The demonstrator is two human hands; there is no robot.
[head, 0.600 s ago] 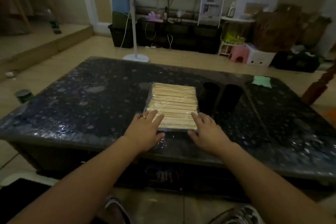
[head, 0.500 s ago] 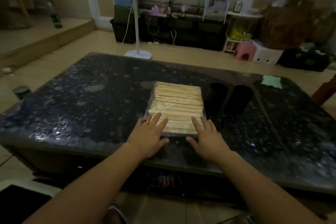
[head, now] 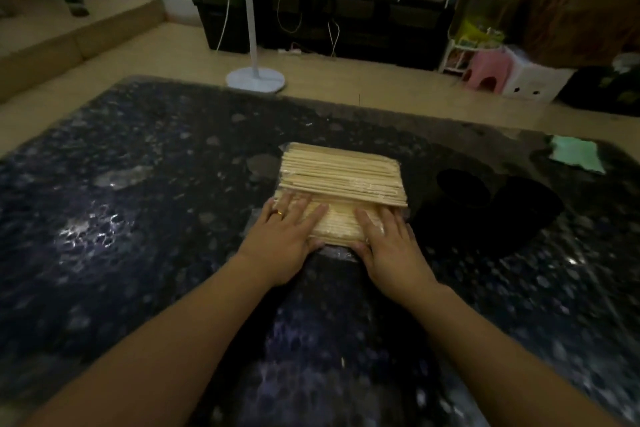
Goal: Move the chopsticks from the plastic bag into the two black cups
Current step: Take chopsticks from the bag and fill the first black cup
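- While both hands lie on the near part of the plastic bag [head: 341,191], the person's left hand [head: 282,243] rests flat with straight, spread fingers, a ring on one finger, covering the bag's 7 o'clock corner.
- At the bag's 5 o'clock corner the right hand [head: 391,248] lies flat too, fingers straight and relaxed, thumb at the near edge.
- Neither hand grips anything; both only press down on the film.
- Inside the clear bag the chopsticks [head: 343,173] lie packed side by side, running from 9 to 3 o'clock, flat on the dark speckled worktop [head: 138,201].
- Two black cups [head: 464,184] stand just beside the bag at its 3 o'clock side, close together; in the dim light their outlines are hard to tell apart.
- A green cloth [head: 576,158] lies on the worktop at 2 o'clock, beyond the cups.
- Past the worktop, at 12 o'clock, a white fan stand [head: 255,78] rests on the floor.
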